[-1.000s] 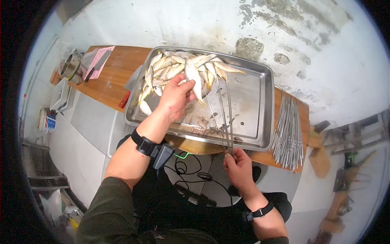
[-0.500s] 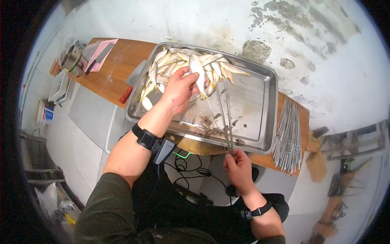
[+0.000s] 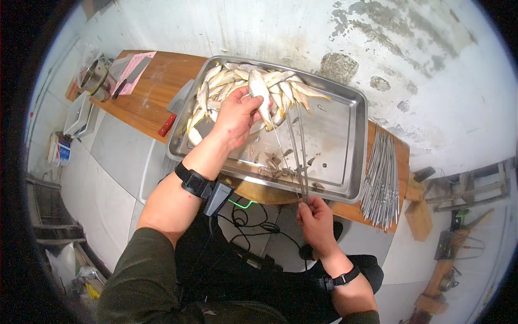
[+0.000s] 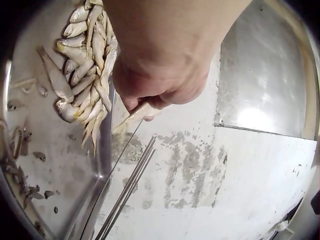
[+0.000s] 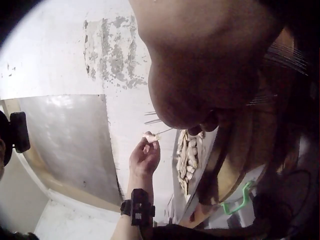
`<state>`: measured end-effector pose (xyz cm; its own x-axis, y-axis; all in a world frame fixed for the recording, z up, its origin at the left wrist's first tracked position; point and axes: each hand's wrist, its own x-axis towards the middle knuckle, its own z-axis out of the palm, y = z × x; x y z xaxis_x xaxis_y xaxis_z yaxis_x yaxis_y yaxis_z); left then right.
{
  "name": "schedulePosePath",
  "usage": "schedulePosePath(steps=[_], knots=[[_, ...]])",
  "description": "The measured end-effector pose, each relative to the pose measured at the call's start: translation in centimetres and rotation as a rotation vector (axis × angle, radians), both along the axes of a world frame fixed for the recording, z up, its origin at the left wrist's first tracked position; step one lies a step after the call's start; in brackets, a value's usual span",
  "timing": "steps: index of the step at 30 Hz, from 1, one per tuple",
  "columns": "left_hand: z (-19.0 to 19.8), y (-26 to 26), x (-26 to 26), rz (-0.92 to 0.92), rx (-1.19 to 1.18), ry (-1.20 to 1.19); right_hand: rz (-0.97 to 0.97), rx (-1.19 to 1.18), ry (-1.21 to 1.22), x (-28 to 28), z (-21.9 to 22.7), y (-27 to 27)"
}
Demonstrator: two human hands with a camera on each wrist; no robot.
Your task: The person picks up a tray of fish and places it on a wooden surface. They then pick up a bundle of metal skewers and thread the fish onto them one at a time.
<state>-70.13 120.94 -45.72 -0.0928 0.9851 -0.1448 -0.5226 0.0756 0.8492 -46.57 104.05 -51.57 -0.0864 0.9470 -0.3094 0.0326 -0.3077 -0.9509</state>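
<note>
In the head view my left hand [image 3: 236,123] holds a small silvery fish [image 3: 259,89] over the tray, thumb across its side and tail pointing down toward me. My right hand [image 3: 317,220] pinches several thin metal skewers at their near ends, by the tray's front edge. One skewer meets the fish's tail end; the other skewers [image 4: 126,187] run side by side, apart from the fish in the left wrist view. Below the left hand, a heap of similar fish [image 3: 224,81] fills the left part of the steel tray [image 3: 332,143].
Fish scraps [image 3: 274,164] lie along the tray's front. A bundle of skewers [image 3: 381,181] rests on the wooden table [image 3: 167,70] to the right. Left of the tray are a red-handled blade [image 3: 167,125], a black-handled knife [image 3: 131,78] on pink paper, and a metal pot [image 3: 96,76].
The head view has shifted slightly. Both hands keep their holds, with the fish staying at the tip of one skewer; they barely move in the last half second.
</note>
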Motion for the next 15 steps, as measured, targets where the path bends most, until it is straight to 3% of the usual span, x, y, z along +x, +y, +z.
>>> schedulePosePath(steps=[15], knots=[[0.37,-0.11,0.26,0.011,0.005,0.05,-0.013,0.059,-0.028,-0.19,0.62,-0.1]])
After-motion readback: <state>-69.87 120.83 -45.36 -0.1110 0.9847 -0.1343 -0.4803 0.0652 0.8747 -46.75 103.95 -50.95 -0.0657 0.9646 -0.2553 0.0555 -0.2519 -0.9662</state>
